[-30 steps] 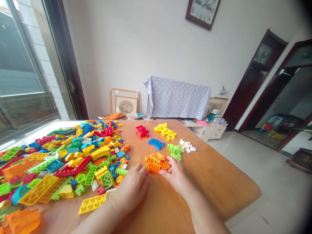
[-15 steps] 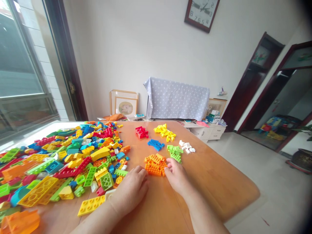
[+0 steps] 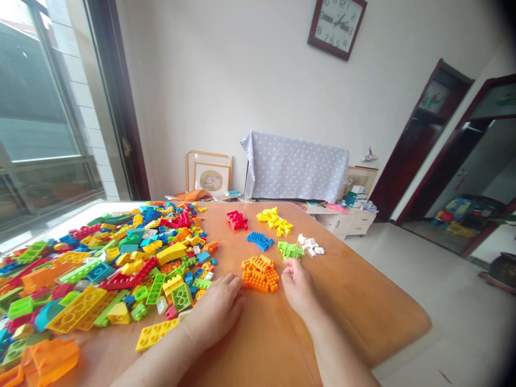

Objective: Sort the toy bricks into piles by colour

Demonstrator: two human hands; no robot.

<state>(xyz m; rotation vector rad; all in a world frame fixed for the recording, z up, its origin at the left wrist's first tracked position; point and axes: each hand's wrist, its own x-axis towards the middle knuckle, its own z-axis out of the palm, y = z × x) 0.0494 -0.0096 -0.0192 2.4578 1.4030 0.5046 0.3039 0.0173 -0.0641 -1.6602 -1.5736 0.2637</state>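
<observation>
The fingers (image 3: 291,263) of the right hand (image 3: 299,287) are curled loosely inward just beside the orange pile (image 3: 258,274); nothing is seen held, though whether something small is hidden cannot be told. The left hand (image 3: 220,303) is laid palm down, its fingers drawn close together; what may be covered beneath cannot be told. The orange pile is thus bracketed on the surface (image 3: 355,301), presumably so its edges can be reached from both sides. Blue (image 3: 260,241), green (image 3: 290,250), red (image 3: 236,220), yellow (image 3: 275,220) and white pieces (image 3: 310,244) are set apart, apparently by colour, away from the mixed heap (image 3: 133,260).
</observation>
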